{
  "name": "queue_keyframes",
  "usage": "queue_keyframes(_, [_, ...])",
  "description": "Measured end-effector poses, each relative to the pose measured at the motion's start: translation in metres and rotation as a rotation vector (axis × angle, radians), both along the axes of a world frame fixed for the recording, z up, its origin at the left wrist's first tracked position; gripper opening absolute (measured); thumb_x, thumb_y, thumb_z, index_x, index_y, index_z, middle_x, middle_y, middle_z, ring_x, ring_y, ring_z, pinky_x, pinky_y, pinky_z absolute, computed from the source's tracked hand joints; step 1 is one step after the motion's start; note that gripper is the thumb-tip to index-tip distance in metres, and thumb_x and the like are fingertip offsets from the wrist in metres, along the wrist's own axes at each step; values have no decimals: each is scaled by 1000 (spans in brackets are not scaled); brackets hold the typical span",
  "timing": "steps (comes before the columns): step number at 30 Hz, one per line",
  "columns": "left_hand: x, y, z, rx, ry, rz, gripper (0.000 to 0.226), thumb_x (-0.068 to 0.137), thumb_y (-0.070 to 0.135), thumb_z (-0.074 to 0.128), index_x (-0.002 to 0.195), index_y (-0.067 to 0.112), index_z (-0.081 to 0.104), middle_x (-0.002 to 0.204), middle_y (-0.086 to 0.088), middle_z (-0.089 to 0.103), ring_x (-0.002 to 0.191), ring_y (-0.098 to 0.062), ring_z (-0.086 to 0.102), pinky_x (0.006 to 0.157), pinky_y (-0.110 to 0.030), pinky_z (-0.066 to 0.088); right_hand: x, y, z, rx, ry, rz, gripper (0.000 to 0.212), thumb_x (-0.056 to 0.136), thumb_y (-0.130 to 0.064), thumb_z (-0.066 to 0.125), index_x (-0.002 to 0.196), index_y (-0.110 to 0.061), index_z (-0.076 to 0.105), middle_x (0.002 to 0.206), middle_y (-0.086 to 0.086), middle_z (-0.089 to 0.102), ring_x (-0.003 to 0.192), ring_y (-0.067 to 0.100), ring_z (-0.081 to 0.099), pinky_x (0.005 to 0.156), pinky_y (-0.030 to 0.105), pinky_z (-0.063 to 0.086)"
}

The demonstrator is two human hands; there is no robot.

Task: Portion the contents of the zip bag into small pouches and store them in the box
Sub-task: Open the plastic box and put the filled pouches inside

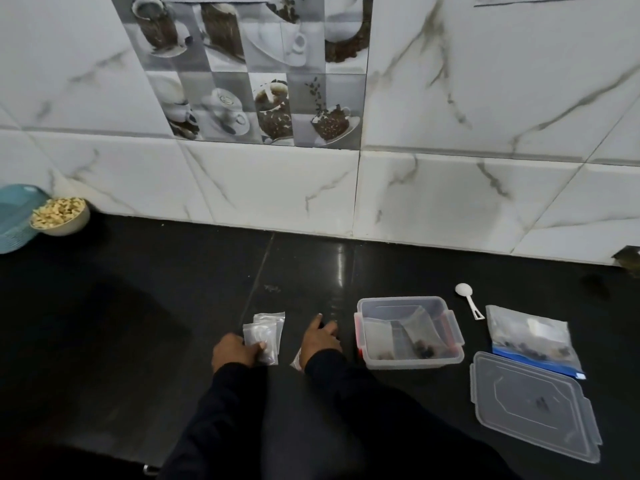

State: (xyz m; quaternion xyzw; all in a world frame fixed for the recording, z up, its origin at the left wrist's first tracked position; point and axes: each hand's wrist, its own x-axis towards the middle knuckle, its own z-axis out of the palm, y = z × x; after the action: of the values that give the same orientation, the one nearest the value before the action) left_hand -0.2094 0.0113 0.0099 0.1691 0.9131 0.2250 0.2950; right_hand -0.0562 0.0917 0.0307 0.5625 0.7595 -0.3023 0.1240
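Observation:
A small stack of clear pouches (265, 336) lies on the black counter, and my left hand (234, 351) pinches its near left edge. My right hand (320, 341) rests flat on the counter just right of the stack, fingers stretched forward, with a bit of clear plastic (296, 362) under its heel. The clear box (408, 332) with red clips stands to the right, holding pouches with dark bits inside. Further right the zip bag (530, 336) with a blue seal lies flat, dark pieces inside it. A white scoop (469, 299) lies behind it.
The box's clear lid (533, 403) lies at the near right. A bowl of pale nuts (60, 214) and a teal basket (15, 216) sit at the far left against the tiled wall (277, 188). The dark counter (138, 306) stretches between.

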Motion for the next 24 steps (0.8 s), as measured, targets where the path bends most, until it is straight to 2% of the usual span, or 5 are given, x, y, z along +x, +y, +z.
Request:
queue_keyframes(5, [2,1,7,69,-10,20,31,70,31,85,74,11,62,83,-11,68,85,-30,65,77,-34,51,3,9,-15,-118,85,-103,89,83,-24,75,150,-12,19,146,23,31,130,43,47,108,44,43])
queue_keyframes(9, [2,-5,9,173,-4,0,22,76,18,80,72,16,58,81,-7,66,85,-28,62,82,-32,49,10,13,-19,-67,155,-78,75,80,-22,77,142,-19,36,145,15,43,133,39,44,111,50,39])
queue_keyframes(13, [2,-13,14,325,29,-56,13,79,14,77,88,15,68,80,-1,68,82,-22,64,81,-31,49,17,17,-14,-95,431,-114,50,79,-6,74,118,-27,52,126,5,55,115,25,58,99,38,52])
queue_keyframes(17, [2,-17,29,489,29,-54,6,81,14,78,82,13,72,76,-1,73,75,-19,68,75,-32,53,28,18,7,-65,657,-77,50,73,-17,80,109,-34,50,110,-3,63,98,17,62,83,27,52])
queue_keyframes(24, [18,7,77,792,-166,-154,19,84,5,75,73,-7,64,66,-16,64,61,-19,62,62,-36,54,82,53,97,80,840,-8,29,73,-24,85,96,-17,68,89,-1,71,78,12,65,73,28,52])
